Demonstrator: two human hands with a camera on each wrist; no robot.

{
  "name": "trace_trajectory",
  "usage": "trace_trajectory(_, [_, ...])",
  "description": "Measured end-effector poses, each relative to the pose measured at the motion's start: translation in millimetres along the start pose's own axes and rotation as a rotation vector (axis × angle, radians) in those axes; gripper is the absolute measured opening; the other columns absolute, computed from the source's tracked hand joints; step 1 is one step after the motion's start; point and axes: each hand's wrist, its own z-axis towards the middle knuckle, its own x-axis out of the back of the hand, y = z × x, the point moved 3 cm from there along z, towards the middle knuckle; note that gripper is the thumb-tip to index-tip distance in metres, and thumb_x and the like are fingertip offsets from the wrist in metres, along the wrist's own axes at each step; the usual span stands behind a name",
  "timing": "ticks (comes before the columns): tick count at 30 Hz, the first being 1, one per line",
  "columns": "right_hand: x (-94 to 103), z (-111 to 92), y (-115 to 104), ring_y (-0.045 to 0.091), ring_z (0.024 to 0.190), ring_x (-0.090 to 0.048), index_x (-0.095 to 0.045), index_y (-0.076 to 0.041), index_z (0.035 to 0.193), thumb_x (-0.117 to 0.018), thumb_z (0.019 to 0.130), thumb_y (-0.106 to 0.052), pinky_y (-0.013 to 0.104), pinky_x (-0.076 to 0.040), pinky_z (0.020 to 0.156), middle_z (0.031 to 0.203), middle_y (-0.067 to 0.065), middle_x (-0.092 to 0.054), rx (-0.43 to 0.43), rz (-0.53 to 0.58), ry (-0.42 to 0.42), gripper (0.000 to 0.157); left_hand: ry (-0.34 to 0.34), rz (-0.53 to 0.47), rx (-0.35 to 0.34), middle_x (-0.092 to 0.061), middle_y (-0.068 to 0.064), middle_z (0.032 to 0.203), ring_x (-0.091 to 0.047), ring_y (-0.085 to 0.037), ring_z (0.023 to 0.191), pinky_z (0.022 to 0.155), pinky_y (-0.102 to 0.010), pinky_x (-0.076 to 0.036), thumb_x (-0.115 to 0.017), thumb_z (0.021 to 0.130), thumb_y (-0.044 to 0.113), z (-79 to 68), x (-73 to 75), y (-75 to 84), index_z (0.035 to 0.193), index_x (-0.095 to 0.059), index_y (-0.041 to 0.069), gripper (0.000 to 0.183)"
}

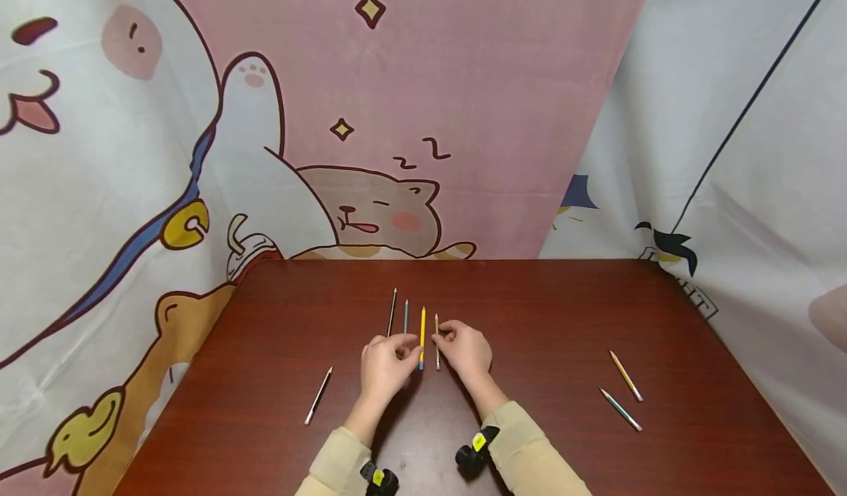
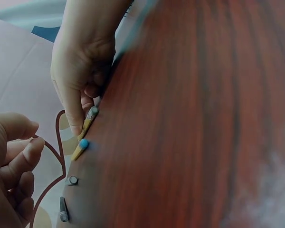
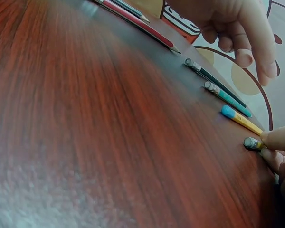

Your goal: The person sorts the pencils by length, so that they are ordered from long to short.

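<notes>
Four pencils lie side by side on the dark red wooden table: a black one [image 1: 392, 312], a teal one [image 1: 406, 318], a yellow one with a blue end [image 1: 423, 327] and a dull yellow one with a metal-capped end [image 1: 437, 356]. My right hand [image 1: 467, 350] pinches the dull yellow pencil between thumb and fingers. Loosely bent and holding nothing, the fingers of my left hand [image 1: 387, 367] hover over the black and teal pencils, beside the yellow one. In the right wrist view the left hand [image 3: 237, 33] hangs above the row.
To the left lies a dark pencil [image 1: 319, 397] with a pale end. At the right lie a yellow pencil [image 1: 626, 375] and a green pencil [image 1: 620, 408]. A cartoon-printed cloth [image 1: 490, 114] hangs behind the table's far edge. Both wrists wear small black cameras.
</notes>
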Motion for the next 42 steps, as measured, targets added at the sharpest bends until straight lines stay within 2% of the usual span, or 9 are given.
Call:
trace_trajectory(13, [1.8, -1, -3, 0.009, 0.062, -0.059, -0.076, -0.017, 0.099, -0.079, 0.082, -0.032, 0.032, -0.042, 0.054, 0.070, -0.011, -0.064, -0.013, 0.000, 0.003, 0.023, -0.007, -0.003, 0.001, -0.062, 0.015, 0.061, -0.056, -0.013, 0.068, 0.071, -0.039, -0.043, -0.080, 0.078, 0.019, -7.5, 5.6, -4.7, 0.094, -0.079, 0.011, 0.018])
trace_trajectory(19, [0.3, -3, -2, 0.010, 0.063, -0.060, -0.076, -0.016, 0.097, -0.079, 0.082, -0.030, 0.033, -0.044, 0.056, 0.069, -0.011, -0.064, 0.011, 0.016, 0.028, 0.021, -0.009, -0.021, 0.002, -0.065, 0.011, 0.064, -0.057, -0.015, 0.069, 0.071, -0.041, -0.044, -0.081, 0.078, 0.016, -12.0, 15.6, -8.3, 0.095, -0.078, 0.009, 0.019])
trace_trajectory(24, [0.2, -4, 2, 0.009, 0.061, -0.057, -0.076, -0.017, 0.096, -0.078, 0.082, -0.030, 0.032, -0.043, 0.056, 0.068, -0.012, -0.061, 0.029, 0.039, 0.043, 0.019, -0.006, -0.014, 0.031, -0.066, 0.012, 0.065, -0.059, -0.015, 0.070, 0.072, -0.041, -0.045, -0.081, 0.078, 0.016, -12.9, 24.7, -18.0, 0.096, -0.078, 0.010, 0.019])
trace_trajectory(27, [2.4, -6, 5, 0.008, 0.060, -0.055, -0.076, -0.017, 0.096, -0.078, 0.082, -0.029, 0.032, -0.043, 0.056, 0.067, -0.013, -0.059, 0.054, 0.064, 0.046, 0.018, -0.006, -0.020, 0.041, -0.067, 0.010, 0.066, -0.059, -0.016, 0.070, 0.067, -0.038, -0.047, -0.080, 0.078, 0.015, -13.5, 30.9, -24.4, 0.096, -0.078, 0.009, 0.019])
trace_trajectory(31, [6.6, -9, 8, 0.007, 0.061, -0.054, -0.075, -0.014, 0.097, -0.078, 0.083, -0.026, 0.032, -0.044, 0.059, 0.068, -0.012, -0.059, 0.080, 0.104, 0.026, 0.018, -0.024, -0.041, 0.064, -0.066, 0.011, 0.067, -0.059, -0.015, 0.070, 0.062, -0.033, -0.048, -0.080, 0.079, 0.015, -15.6, 39.3, -32.8, 0.097, -0.077, 0.008, 0.020])
trace_trajectory(38, [19.8, -17, 12, 0.008, 0.065, -0.053, -0.074, -0.009, 0.101, -0.077, 0.085, -0.020, 0.029, -0.044, 0.063, 0.072, -0.009, -0.059, 0.090, 0.182, -0.031, 0.020, -0.061, -0.049, 0.092, -0.065, 0.012, 0.070, -0.061, -0.015, 0.071, 0.069, -0.036, -0.049, -0.080, 0.079, 0.012, -19.9, 54.2, -45.5, 0.100, -0.076, 0.006, 0.023])
trace_trajectory(42, [27.8, -23, 16, 0.010, 0.071, -0.057, -0.073, -0.006, 0.104, -0.076, 0.086, -0.017, 0.028, -0.046, 0.066, 0.076, -0.007, -0.062, 0.087, 0.231, -0.063, 0.021, -0.071, -0.087, 0.109, -0.066, 0.011, 0.071, -0.064, -0.015, 0.070, 0.069, -0.036, -0.050, -0.080, 0.079, 0.011, -23.7, 60.1, -53.2, 0.101, -0.075, 0.003, 0.024])
